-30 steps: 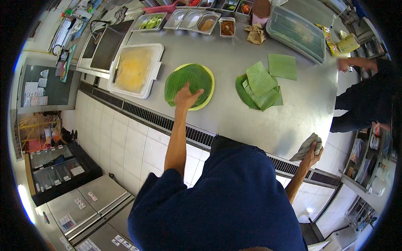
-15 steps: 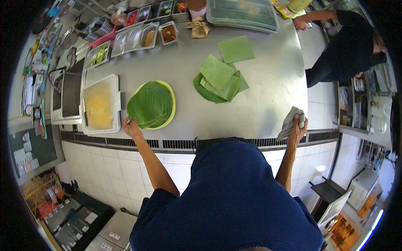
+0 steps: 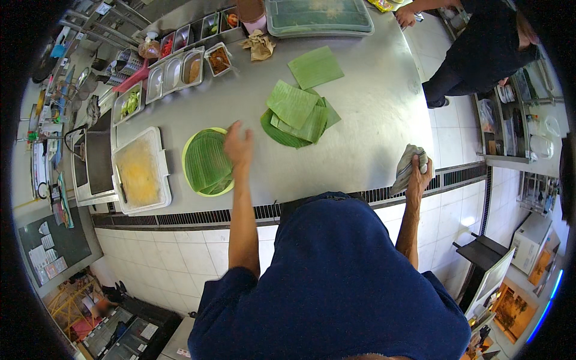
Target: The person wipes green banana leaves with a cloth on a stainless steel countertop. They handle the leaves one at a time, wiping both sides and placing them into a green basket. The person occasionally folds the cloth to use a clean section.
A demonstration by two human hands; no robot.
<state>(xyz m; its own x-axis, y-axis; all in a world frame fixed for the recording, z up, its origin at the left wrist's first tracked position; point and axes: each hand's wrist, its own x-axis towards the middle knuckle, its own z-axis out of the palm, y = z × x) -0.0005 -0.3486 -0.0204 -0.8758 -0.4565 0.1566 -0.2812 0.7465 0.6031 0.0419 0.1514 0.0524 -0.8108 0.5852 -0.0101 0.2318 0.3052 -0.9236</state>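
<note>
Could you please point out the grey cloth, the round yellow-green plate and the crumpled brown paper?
Grey cloth (image 3: 404, 168): head view, on its visible middle.
Round yellow-green plate (image 3: 220, 190): head view, on its lower-right rim.
Crumpled brown paper (image 3: 259, 47): head view, on its middle.

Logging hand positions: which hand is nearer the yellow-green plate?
Left. The left hand is at the right rim of the plate; the right hand, gripping a grey cloth, is far to its right, near the table edge.

Left hand (image 3: 239, 146) blurred, hides part of yellow-green plate's (image 3: 221, 191) right rim. Lidded container (image 3: 318, 24) cut off at top.
</note>
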